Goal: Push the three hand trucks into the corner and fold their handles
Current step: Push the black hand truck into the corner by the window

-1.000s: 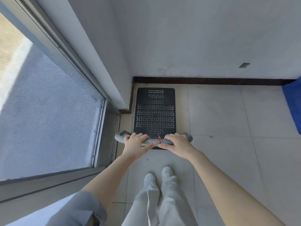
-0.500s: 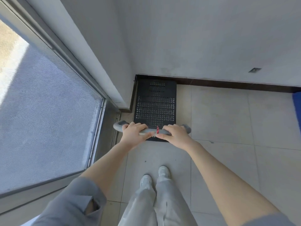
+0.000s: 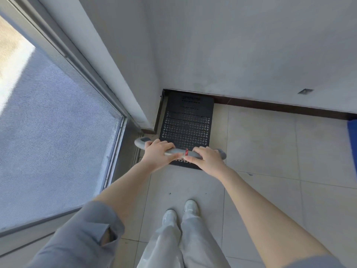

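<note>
A hand truck with a black perforated platform [image 3: 186,122] stands on the tiled floor, its far edge against the dark skirting board [image 3: 270,106] in the corner of the room. Its grey handle bar [image 3: 174,151] rises upright toward me, with a small red piece at its middle. My left hand [image 3: 157,153] grips the bar left of centre. My right hand [image 3: 206,158] grips it right of centre. Only this one hand truck is in view.
A white wall pillar [image 3: 116,74] and a large window with a grey frame [image 3: 117,140] run along the left. A white wall closes the far side. Something blue [image 3: 352,144] sits at the right edge. My feet [image 3: 181,211] stand on the tiles behind the truck.
The hand truck has rolled forward from about a platform-gap away until its far edge meets the skirting in the corner. Both hands kept their grip and my feet stepped after it.
</note>
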Demonstrator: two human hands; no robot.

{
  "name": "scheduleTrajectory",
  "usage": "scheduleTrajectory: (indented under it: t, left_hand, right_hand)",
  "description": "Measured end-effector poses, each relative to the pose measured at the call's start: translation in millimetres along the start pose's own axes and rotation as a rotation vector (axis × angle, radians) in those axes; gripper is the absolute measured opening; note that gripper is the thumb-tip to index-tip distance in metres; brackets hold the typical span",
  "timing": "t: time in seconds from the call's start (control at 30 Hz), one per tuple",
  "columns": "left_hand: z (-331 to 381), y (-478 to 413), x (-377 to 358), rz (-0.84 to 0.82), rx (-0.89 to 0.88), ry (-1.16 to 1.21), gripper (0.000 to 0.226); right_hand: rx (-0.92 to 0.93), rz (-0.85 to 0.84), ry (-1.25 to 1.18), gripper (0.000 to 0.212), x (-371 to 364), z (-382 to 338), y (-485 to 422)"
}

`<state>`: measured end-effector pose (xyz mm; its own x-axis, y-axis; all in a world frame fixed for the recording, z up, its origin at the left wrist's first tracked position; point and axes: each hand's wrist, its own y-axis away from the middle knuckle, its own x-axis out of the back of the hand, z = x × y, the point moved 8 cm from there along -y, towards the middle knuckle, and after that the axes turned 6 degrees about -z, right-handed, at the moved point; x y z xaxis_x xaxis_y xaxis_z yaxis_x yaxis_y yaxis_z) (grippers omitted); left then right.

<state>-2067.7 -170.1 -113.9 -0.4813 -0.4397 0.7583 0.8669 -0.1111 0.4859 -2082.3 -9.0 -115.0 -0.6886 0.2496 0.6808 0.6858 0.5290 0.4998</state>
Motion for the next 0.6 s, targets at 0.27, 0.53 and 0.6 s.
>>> scheduleTrajectory:
  t: [0.27,0.53,0.6]
  left_hand:
    - [14,-13,0,0.032,-0.008,-0.003,0.043]
    - [14,-14,4,0.054,-0.009,-0.010,0.068]
    - [14,-14,4,0.017,0.008,0.011,0.062]
  right_hand:
    - [-0.018,-0.021,0.028,0.042,21,10,0]
    - [-0.022,0.000,-0.012,0.049,25,12,-2]
    - [-0.069,-0.019,-0.013,0.049,25,12,0]
